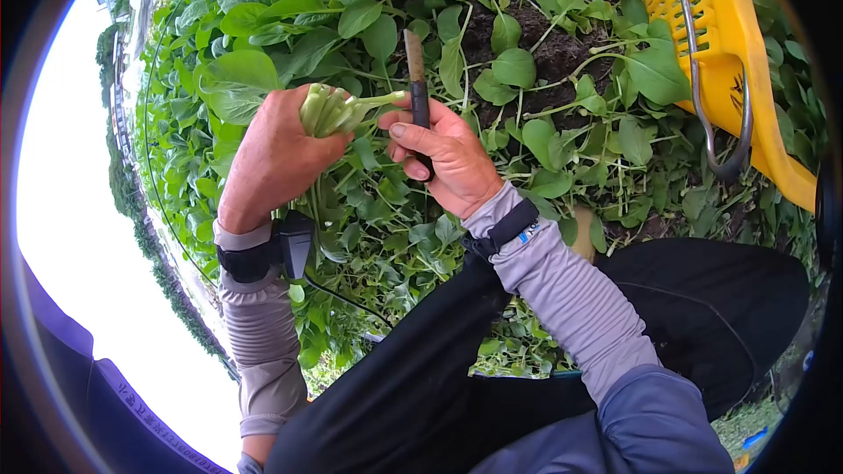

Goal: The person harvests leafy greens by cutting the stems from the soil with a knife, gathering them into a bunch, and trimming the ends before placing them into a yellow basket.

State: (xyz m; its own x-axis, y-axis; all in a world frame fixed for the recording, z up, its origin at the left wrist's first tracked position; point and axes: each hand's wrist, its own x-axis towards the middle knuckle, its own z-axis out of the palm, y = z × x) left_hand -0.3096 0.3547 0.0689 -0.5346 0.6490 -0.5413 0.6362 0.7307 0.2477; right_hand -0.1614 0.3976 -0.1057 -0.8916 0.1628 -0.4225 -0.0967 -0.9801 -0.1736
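My left hand (277, 158) is closed around a bunch of leafy green stalks (327, 110), with the pale cut stem ends sticking out past my fist. Right beside it, my right hand (448, 158) grips a small knife (416, 79) by its dark handle; the narrow brownish blade points up and away from me. My right thumb and fingertips touch one thin stalk of the bunch. Both hands hover over a bed of green leafy plants (351, 17).
A yellow plastic basket (729, 44) with a metal wire handle (711, 123) lies at the upper right. Dark bare soil (553, 53) shows among the plants. My dark-trousered legs (702, 316) fill the lower frame. Both arms wear grey sleeves and wrist straps.
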